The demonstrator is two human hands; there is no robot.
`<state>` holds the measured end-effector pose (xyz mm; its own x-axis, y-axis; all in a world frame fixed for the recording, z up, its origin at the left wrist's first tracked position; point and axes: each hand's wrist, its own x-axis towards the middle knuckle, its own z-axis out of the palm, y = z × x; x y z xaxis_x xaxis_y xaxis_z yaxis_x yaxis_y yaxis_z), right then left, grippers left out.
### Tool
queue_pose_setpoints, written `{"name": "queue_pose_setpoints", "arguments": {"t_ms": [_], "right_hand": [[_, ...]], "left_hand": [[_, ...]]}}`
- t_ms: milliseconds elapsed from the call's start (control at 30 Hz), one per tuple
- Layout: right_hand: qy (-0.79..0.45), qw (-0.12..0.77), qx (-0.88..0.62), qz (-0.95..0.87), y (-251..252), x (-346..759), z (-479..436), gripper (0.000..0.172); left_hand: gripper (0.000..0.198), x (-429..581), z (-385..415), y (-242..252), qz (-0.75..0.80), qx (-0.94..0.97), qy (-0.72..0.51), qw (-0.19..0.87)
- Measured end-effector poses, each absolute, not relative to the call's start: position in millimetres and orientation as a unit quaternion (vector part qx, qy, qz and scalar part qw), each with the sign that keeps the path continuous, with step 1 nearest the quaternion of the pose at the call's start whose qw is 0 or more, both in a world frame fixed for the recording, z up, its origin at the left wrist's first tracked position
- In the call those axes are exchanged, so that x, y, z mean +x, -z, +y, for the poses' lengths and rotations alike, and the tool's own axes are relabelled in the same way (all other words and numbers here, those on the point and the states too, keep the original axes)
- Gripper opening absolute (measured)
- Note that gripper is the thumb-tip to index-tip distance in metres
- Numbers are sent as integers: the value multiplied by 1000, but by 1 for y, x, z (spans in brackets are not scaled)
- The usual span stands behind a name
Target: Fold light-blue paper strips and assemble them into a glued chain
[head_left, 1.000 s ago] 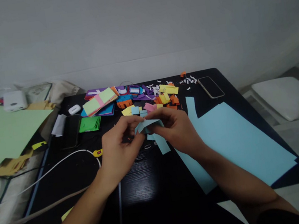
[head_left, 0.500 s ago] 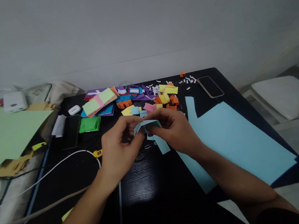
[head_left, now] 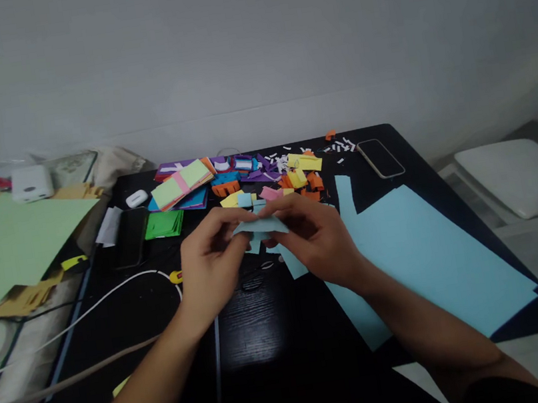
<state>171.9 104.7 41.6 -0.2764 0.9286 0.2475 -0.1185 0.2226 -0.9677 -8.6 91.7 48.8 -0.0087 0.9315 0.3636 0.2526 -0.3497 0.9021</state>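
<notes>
Between my two hands, above the black table, is a small folded piece of light blue paper. My left hand pinches its left end between thumb and fingers. At the right end, my right hand grips it the same way, fingertips meeting near the top edge. A light blue paper strip lies on the table just under my right hand. Large light blue sheets rest by my right forearm, with another narrow strip beyond them. Small blue paper pieces sit just past my fingertips.
Toward the back lie stacked coloured papers, green folded papers, orange pieces and white scraps. A phone is at the back right, a dark phone at left. A white cable crosses the left side.
The folded blue paper has tilted between my fingers, so it now shows as a flatter, wider shape. My thumbs have moved slightly apart. The view has shifted a little.
</notes>
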Motion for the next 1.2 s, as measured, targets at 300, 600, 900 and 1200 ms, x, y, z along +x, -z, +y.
{"name": "queue_pose_setpoints", "arguments": {"t_ms": [300, 600, 900, 1200], "right_hand": [[-509, 516, -322, -609, -56, 187, 106, 15], [-514, 523, -334, -593, -55, 187, 107, 13], [-502, 559, -351, -559, -55, 177, 105, 27], [-474, 560, -361, -576, -52, 178, 104, 27]], "left_hand": [[24, -15, 90, -55, 403, 633, -536, 387], [24, -26, 95, -48, 300, 769, -535, 180], [33, -18, 92, -39, 407, 689, -572, 178], [7, -18, 91, -51, 448, 697, -512, 227]]}}
